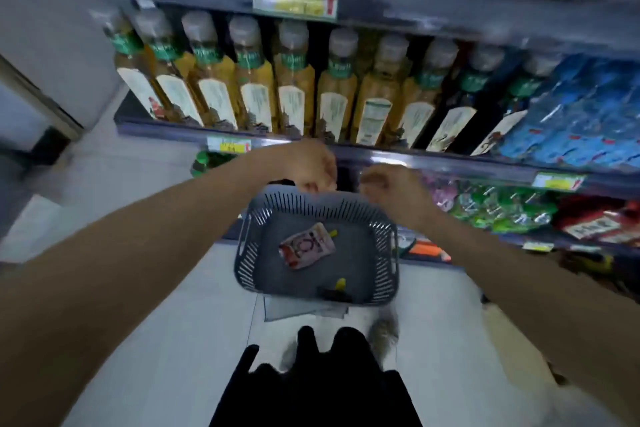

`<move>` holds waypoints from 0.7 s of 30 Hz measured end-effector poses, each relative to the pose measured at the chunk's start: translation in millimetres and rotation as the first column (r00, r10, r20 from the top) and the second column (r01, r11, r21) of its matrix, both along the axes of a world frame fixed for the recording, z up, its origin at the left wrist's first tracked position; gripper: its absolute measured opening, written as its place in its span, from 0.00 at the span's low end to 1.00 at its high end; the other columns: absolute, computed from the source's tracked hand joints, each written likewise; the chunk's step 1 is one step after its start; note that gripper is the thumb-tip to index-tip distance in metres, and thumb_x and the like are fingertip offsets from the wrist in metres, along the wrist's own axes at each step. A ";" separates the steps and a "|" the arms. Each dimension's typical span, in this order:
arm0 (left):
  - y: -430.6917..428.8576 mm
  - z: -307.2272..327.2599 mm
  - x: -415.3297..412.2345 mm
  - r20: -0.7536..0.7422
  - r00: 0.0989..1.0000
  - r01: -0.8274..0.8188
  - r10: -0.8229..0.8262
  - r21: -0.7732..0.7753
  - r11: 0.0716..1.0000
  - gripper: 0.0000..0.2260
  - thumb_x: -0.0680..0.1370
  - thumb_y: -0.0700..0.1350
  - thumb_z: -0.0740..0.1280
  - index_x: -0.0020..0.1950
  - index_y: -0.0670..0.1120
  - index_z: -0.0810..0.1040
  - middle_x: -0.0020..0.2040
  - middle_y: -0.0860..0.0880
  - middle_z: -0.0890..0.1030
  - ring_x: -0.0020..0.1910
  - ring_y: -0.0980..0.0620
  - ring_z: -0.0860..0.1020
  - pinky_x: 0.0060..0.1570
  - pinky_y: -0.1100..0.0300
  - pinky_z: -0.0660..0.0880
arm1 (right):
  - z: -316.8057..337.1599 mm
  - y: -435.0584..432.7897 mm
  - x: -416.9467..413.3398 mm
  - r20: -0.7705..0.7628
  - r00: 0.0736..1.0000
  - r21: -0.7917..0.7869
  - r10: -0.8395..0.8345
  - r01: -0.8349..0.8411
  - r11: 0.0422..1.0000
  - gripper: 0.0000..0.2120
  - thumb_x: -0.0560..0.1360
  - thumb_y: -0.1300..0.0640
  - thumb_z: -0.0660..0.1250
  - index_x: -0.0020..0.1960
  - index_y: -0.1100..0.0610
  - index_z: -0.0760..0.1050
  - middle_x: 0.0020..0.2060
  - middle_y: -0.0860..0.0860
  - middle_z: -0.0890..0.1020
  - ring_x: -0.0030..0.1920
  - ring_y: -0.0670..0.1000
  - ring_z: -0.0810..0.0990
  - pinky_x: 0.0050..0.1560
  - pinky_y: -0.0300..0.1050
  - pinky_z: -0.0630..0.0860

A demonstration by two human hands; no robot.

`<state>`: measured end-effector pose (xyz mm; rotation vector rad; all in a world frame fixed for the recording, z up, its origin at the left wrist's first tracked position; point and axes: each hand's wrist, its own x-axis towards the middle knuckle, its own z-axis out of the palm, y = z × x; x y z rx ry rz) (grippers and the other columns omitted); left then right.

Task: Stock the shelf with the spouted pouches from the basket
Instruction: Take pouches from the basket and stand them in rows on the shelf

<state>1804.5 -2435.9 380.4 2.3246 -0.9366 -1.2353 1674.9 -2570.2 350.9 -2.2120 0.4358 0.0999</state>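
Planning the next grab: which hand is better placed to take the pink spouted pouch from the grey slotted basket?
Probably the left hand: it hovers nearer above the pink spouted pouch than the right hand.

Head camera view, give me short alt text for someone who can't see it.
Both hands, left and right, reach over the far rim of a grey slotted basket holding a pink spouted pouch, in front of store shelves stocked with oil bottles. The picture is motion-blurred.

Slotted matt plastic basket [313,208]; glossy foil-like pouch [307,250] inside
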 end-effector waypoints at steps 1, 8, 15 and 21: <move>7.9 -17.1 -2.1 -0.023 1.000 -0.002 0.003 0.041 0.999 0.05 0.74 0.39 0.66 0.40 0.39 0.77 0.35 0.43 0.77 0.36 0.48 0.76 0.40 0.57 0.75 | -20.1 5.2 -3.1 -0.123 0.991 -0.020 0.047 -0.050 0.999 0.09 0.75 0.63 0.63 0.53 0.65 0.78 0.51 0.63 0.81 0.49 0.57 0.78 0.52 0.48 0.73; 35.7 -121.0 -14.0 -0.132 0.958 -0.231 0.254 0.169 0.958 0.07 0.77 0.35 0.62 0.51 0.34 0.78 0.44 0.38 0.77 0.44 0.46 0.78 0.48 0.55 0.76 | -116.5 21.3 -20.7 -0.509 0.835 -0.054 0.211 -0.276 0.960 0.11 0.73 0.60 0.67 0.54 0.62 0.78 0.53 0.59 0.82 0.55 0.58 0.79 0.57 0.47 0.74; 31.3 -211.6 -40.1 -0.164 0.917 -0.326 0.362 0.213 0.921 0.10 0.76 0.35 0.63 0.56 0.34 0.76 0.35 0.43 0.76 0.31 0.51 0.75 0.37 0.60 0.75 | -194.9 25.8 -34.2 -0.620 0.691 0.040 0.372 -0.446 0.894 0.14 0.72 0.57 0.69 0.56 0.59 0.75 0.57 0.57 0.79 0.58 0.56 0.76 0.49 0.40 0.69; 38.0 -264.6 -53.5 -0.106 0.925 -0.337 0.365 0.212 0.917 0.09 0.75 0.38 0.66 0.52 0.36 0.80 0.59 0.39 0.78 0.51 0.42 0.79 0.53 0.51 0.78 | -244.1 30.7 -42.2 -0.604 0.740 -0.045 0.294 -0.400 0.915 0.21 0.73 0.53 0.68 0.63 0.60 0.72 0.60 0.58 0.77 0.59 0.57 0.75 0.53 0.44 0.70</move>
